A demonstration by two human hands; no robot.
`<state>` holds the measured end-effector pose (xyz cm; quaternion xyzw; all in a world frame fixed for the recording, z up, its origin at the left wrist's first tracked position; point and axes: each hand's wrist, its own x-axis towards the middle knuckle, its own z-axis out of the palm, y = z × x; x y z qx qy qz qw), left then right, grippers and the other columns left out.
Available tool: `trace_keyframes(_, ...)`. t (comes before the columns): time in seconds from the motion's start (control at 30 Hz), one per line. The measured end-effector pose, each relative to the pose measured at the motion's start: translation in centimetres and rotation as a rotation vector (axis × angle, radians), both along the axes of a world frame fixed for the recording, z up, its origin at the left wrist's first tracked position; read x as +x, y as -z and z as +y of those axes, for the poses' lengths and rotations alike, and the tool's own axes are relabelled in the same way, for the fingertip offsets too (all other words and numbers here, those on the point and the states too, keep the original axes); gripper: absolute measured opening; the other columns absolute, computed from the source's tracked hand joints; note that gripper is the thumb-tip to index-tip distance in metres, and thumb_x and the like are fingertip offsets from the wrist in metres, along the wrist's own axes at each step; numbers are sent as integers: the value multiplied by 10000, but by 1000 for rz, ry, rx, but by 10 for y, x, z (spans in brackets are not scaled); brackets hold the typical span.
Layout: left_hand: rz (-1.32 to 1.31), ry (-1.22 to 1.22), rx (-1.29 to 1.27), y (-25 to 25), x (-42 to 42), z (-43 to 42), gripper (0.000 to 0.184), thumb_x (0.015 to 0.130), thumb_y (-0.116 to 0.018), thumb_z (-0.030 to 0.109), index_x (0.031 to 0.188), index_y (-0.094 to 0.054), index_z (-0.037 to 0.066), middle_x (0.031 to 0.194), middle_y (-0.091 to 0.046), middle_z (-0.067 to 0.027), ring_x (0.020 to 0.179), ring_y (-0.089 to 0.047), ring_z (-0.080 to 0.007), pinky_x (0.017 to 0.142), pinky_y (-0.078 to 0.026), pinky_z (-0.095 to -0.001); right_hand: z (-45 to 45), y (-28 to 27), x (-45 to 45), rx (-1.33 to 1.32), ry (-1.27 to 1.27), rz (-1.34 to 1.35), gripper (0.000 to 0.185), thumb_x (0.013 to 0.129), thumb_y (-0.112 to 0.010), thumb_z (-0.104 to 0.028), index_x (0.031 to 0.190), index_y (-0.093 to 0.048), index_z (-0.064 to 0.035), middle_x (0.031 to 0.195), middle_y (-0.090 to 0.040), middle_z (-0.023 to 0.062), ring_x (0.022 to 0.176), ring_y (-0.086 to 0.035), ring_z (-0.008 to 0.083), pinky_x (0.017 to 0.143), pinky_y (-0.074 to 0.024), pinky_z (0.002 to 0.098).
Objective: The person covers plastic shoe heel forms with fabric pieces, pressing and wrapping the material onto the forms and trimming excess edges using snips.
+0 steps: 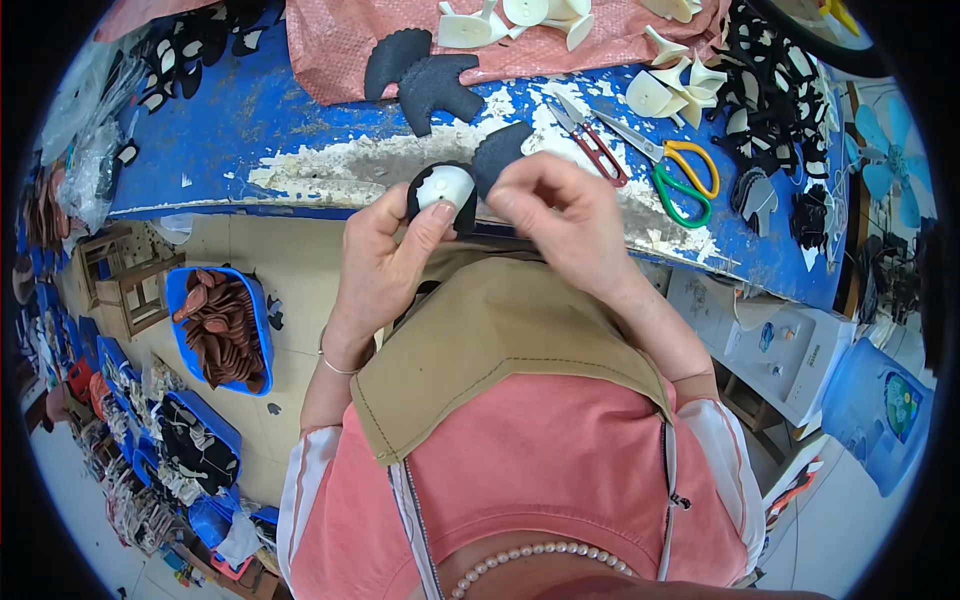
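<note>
My left hand (385, 255) grips a rounded white piece partly wrapped in black material (445, 187), thumb on its white face. A small dark spot shows on that face. Just to its right, my right hand (565, 215) has thumb and fingers pinched together; whatever is between them, if anything, is too small to see. Behind the hands lies a dark grey cut piece with a scalloped edge (500, 150). Two more dark cut pieces (437, 92) lie farther back. Scissors with orange and green handles (680, 175) and red-handled snips (597, 150) rest right of my right hand.
White plastic shapes (680, 90) lie on the worn blue table (240, 130) and on a pink woven sheet (350, 50). Black pieces are heaped (770, 80) at the right. Below left stands a blue basket (262, 330) of brown pieces, beside a wooden stool (130, 285).
</note>
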<state>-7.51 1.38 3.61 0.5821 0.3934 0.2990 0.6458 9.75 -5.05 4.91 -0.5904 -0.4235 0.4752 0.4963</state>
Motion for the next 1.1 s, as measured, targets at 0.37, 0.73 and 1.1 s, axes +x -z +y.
trace_keyframes(0.37, 281, -151, 748, 22, 16, -3, 228, 758, -705, 36, 681, -490, 39, 616, -499, -53, 515, -424, -151, 473, -367, -290, 8, 1, -20, 222, 190, 19, 213, 794, -625, 71, 972, -562, -26, 951, -626, 71, 676, -527, 72, 635, -454, 170)
trace_keyframes(0.73, 327, -221, 1022, 37, 25, 2, 257, 683, -740, 12, 665, -486, 47, 621, -512, -64, 503, -440, -195, 477, -386, -295, 13, 3, -31, 158, 379, 363, 226, 752, -619, 90, 901, -524, -53, 855, -607, 38, 581, -456, 36, 502, -384, 142)
trace_keyframes(1.1, 201, -152, 655, 36, 19, 9, 242, 773, -688, 66, 653, -479, 48, 598, -495, -21, 518, -388, -123, 498, -349, -225, 11, -5, -14, 130, 314, 361, 168, 755, -630, 60, 851, -544, -47, 800, -603, 14, 591, -443, 27, 526, -368, 140)
